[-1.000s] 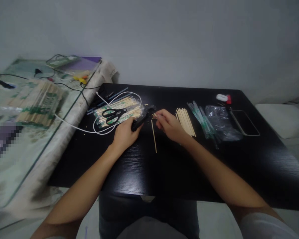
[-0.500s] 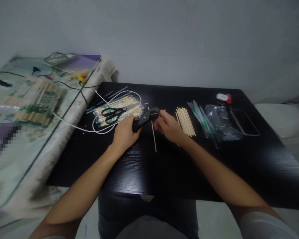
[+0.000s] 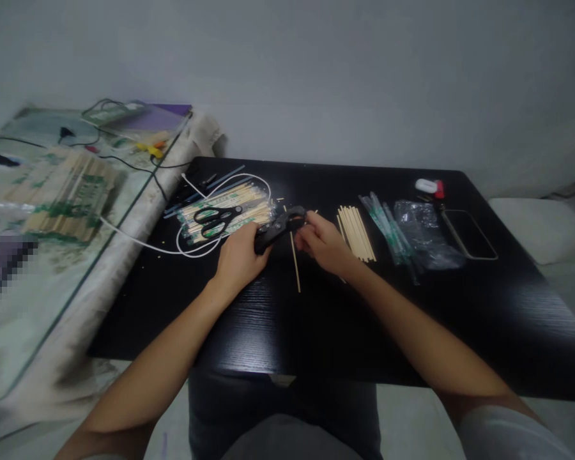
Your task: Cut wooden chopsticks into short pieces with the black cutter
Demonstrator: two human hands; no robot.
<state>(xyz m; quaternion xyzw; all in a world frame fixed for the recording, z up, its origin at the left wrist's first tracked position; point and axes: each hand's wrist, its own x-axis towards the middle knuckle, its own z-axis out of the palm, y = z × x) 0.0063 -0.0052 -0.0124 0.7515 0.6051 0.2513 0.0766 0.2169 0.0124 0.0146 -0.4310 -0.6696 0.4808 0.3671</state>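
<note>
My left hand (image 3: 239, 252) is wrapped round the handle of a black plier-like tool (image 3: 278, 229), whose rounded, ring-shaped end points right. Against that end sit the bent, closed fingers of my right hand (image 3: 326, 246); what they pinch is hidden. A thin wooden stick (image 3: 296, 265) passes beneath the tool, and small ends of another stick show around my right hand. Black-handled scissors (image 3: 216, 220) rest on plastic-wrapped bundles of sticks (image 3: 242, 195) beyond my left hand. To the right of my right hand lies a row of loose wooden sticks (image 3: 357, 233).
Clear and green plastic wrappers (image 3: 395, 233), a phone (image 3: 470, 234) and a white case (image 3: 426, 186) lie on the right of the black table (image 3: 316, 338). A white cable (image 3: 138, 241) loops at left. More wrapped sticks (image 3: 74, 191) lie on the glass-topped surface at far left.
Both hands and the tool keep almost the same position. The whole view has shifted very slightly; nothing on the table has visibly moved.
</note>
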